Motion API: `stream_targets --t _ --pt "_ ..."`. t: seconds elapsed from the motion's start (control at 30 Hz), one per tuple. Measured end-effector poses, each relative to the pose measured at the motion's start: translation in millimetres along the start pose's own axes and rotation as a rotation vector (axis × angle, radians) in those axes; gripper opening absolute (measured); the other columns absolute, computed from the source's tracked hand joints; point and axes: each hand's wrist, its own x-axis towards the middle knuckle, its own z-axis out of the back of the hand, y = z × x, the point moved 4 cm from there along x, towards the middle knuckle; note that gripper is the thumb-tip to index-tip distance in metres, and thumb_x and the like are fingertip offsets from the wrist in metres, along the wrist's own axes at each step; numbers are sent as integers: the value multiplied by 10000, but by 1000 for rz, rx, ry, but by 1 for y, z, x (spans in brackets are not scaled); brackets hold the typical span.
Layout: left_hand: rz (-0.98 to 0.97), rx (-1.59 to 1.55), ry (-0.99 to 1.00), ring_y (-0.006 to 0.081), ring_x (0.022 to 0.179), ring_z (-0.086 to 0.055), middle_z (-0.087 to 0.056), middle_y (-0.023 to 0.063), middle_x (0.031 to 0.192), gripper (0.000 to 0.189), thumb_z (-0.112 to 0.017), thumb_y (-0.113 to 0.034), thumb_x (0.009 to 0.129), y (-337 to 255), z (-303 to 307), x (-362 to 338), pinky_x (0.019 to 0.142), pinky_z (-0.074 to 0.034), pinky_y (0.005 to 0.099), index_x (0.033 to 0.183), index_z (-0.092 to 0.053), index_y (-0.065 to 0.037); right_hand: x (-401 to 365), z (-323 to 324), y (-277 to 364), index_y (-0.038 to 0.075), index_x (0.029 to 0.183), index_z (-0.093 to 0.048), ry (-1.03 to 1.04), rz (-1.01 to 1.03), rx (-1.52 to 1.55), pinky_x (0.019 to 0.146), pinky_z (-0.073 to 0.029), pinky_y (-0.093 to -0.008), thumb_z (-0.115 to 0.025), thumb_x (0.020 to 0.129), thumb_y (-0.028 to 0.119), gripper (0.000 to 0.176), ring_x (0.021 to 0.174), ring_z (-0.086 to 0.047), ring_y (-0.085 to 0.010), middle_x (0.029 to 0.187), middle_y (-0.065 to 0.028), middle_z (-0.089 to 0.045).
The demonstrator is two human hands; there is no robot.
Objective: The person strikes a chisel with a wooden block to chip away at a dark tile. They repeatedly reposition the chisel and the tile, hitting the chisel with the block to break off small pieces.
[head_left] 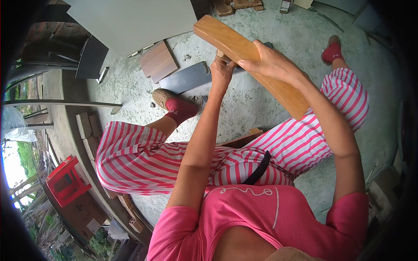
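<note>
A long, thick block of light brown wood [278, 93] is held up over the floor, slanting from upper left to lower right. My right hand [272, 61] is wrapped round its middle, thumb on the near side. Just left of it, my left hand [222, 69] is closed on a small, pale rounded piece [223, 56] beneath the block; whether that piece is joined to the block I cannot tell. Below my hands a flat grey board [187, 78] lies on the floor, partly hidden by my left hand.
A brown wood-grain panel [158, 61] and a large pale sheet [135, 21] lie beyond my left foot [178, 108]. Wood pieces [237, 5] are at the top. A red plastic stool [67, 182] stands at the left, beyond a concrete ledge [72, 113].
</note>
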Motion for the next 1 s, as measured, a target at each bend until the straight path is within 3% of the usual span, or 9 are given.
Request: stream_targets --t 0.4,0.5,0.57,0.6,0.73,0.8,0.83,0.9,1.0 --pt "-56 -30 -19 140 687 -598 -661 94 768 190 -668 -84 766 3 -3 19 669 -484 298 895 -586 28 4 22 7 -62 1286 -398 -53 -8 -15 808 -486 -405 -582 720 629 912 973 -617 -331 1063 -294 -586" --pt "-25 82 -6 156 751 -618 -669 106 811 240 -683 -136 782 -2 -6 20 704 -486 303 941 -594 21 5 40 18 -53 1195 -468 -224 119 37 699 -524 -383 -603 698 636 859 841 -664 -332 912 -262 -637" --pt "-10 94 21 168 824 -642 -684 117 870 288 -688 -180 800 -1 -10 21 744 -487 305 994 -607 17 -1 52 27 -39 1327 -375 -269 196 96 883 -470 -380 -582 724 644 934 1064 -585 -342 1126 -287 -570" --pt "19 126 -4 179 808 -644 -681 124 851 282 -693 -187 794 -7 -9 18 738 -488 312 967 -606 18 -5 57 31 -33 1324 -386 -357 268 117 896 -465 -392 -583 720 660 940 1084 -571 -357 1135 -290 -564" --pt "32 204 -38 199 770 -642 -677 135 825 267 -699 -197 788 -16 -6 18 721 -487 328 908 -602 21 -6 68 26 -63 1273 -335 -292 190 170 826 -491 -350 -605 762 545 839 1001 -583 -302 1074 -247 -554" --pt "27 188 -53 199 757 -638 -675 136 820 276 -703 -203 784 -15 -3 21 714 -487 331 905 -600 22 -5 65 19 -38 1286 -423 -475 234 62 870 -479 -394 -574 726 666 912 1045 -592 -347 1089 -284 -585" --pt "21 170 -79 200 744 -635 -673 136 814 284 -707 -210 781 -14 -2 22 707 -486 334 901 -597 24 -8 67 19 -38 1286 -423 -478 232 63 870 -479 -394 -574 726 666 912 1045 -592 -347 1089 -284 -585" --pt "-25 194 -110 172 670 -590 -649 117 761 252 -702 -150 772 -13 -1 24 654 -482 313 910 -565 10 -10 64 20 -49 1238 -452 -262 156 111 839 -492 -374 -571 728 666 886 995 -616 -325 1025 -262 -612" --pt "-20 196 -181 171 667 -593 -651 115 760 264 -707 -174 772 -6 3 23 646 -482 314 900 -572 13 -10 61 19 -55 1200 -468 -279 169 101 815 -500 -358 -569 732 665 864 955 -629 -312 974 -242 -628"
